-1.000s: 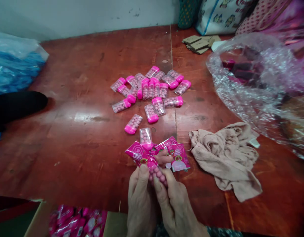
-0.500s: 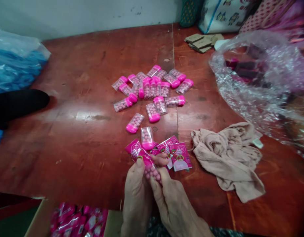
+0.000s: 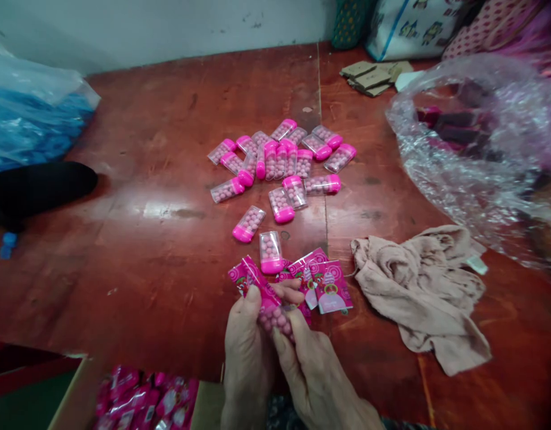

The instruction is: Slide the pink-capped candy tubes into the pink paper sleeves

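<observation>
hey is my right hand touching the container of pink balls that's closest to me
Touching. The head view shows the right hand with its thumb and forefinger against the container at its near end.

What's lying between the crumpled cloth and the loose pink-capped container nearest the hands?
In the head view, overlapping pink printed wrappers lie between that container and the cloth.

I can't make out the near end of the bead-filled container [image 3: 275, 321], hidden by the left hand [image 3: 245, 343] and right hand [image 3: 317, 364]. The carton [image 3: 209, 406] and blue-filled bag [image 3: 40, 122] run out of view; printing on the pink wrappers [image 3: 332, 288] is too small to read.
</observation>
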